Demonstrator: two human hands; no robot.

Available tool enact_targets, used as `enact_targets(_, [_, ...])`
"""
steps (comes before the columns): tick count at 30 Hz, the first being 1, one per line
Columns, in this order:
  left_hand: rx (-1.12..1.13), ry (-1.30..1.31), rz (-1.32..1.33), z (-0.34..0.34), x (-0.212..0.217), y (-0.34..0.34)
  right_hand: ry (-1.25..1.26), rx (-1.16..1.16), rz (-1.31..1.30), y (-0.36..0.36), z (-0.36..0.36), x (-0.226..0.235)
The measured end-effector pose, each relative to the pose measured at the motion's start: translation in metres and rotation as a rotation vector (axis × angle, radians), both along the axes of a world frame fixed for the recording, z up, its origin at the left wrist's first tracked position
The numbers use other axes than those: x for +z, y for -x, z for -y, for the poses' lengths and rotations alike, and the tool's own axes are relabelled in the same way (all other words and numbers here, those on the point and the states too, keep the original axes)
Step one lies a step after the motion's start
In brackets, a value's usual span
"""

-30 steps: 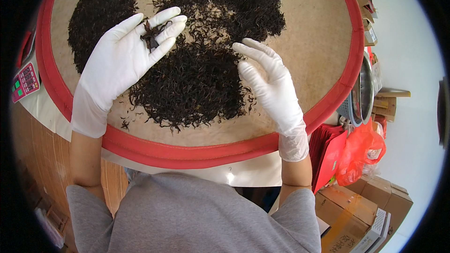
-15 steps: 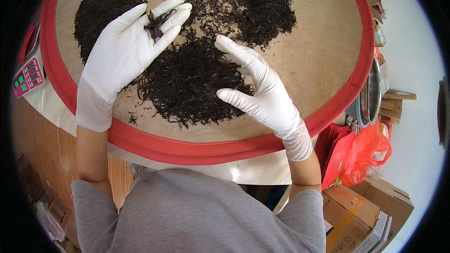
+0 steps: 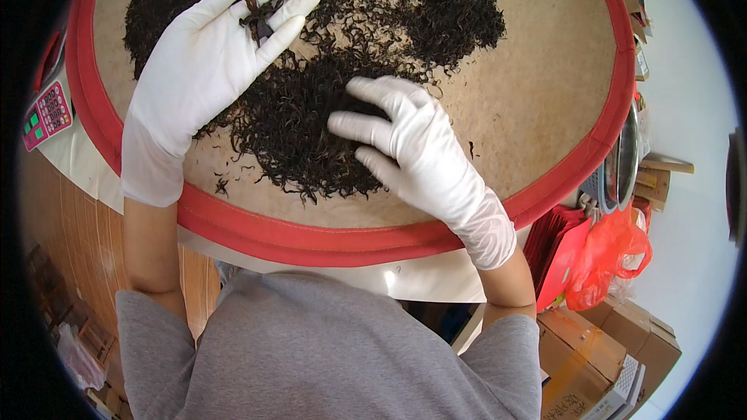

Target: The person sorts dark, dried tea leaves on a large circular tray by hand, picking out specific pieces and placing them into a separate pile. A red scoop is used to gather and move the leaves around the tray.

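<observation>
Dark, twisted dried tea leaves lie in several heaps on a round beige tray with a red rim (image 3: 334, 246). My left hand (image 3: 206, 62), in a white glove, is palm up with its fingers loosely spread, cradling a few larger leaves (image 3: 258, 22) at the base of the fingers. Under and beside my gloved right hand (image 3: 416, 148) spreads the near heap (image 3: 284, 128). The right fingers are apart and slightly blurred over this heap; whether their tips touch leaves is unclear. A dense heap (image 3: 183, 1) sits at the far left, a looser one (image 3: 436, 12) at the far middle.
Left of the tray stands a pink-faced scale (image 3: 48, 117) with green keys. On the right are a metal bowl (image 3: 626, 152), red flat packets (image 3: 554, 253), a red plastic bag (image 3: 611, 253) and cardboard boxes (image 3: 580, 342) lower down.
My right hand has moved left and a little down, further over the near heap. The left hand, still holding leaves, sits slightly higher in the picture, and the view has shifted a little.
</observation>
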State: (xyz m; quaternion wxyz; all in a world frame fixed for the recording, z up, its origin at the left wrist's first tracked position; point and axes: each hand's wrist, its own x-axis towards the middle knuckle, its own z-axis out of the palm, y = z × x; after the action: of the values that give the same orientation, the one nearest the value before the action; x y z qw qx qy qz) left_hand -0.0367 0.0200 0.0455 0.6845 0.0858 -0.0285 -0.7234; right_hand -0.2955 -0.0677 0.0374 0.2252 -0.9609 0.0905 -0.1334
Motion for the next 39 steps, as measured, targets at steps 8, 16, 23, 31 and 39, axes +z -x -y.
enact_targets(8, [-0.068,0.072,0.067,-0.004,-0.002,-0.011,-0.035,-0.151,0.091,0.006,0.015,0.003])
enact_targets(16, [0.027,-0.027,0.05,-0.003,0.003,-0.005,0.181,-0.226,0.055,0.005,0.012,-0.009])
enact_targets(23, [0.065,-0.052,0.044,-0.001,0.0,-0.001,0.097,0.048,-0.038,0.002,-0.012,0.0])
enact_targets(31, [0.045,-0.002,0.012,-0.004,0.0,-0.004,0.065,-0.038,-0.193,0.0,-0.015,-0.014])
enact_targets(39, [0.053,-0.039,0.049,-0.006,0.003,0.0,-1.135,-0.605,0.073,0.014,0.003,0.016])
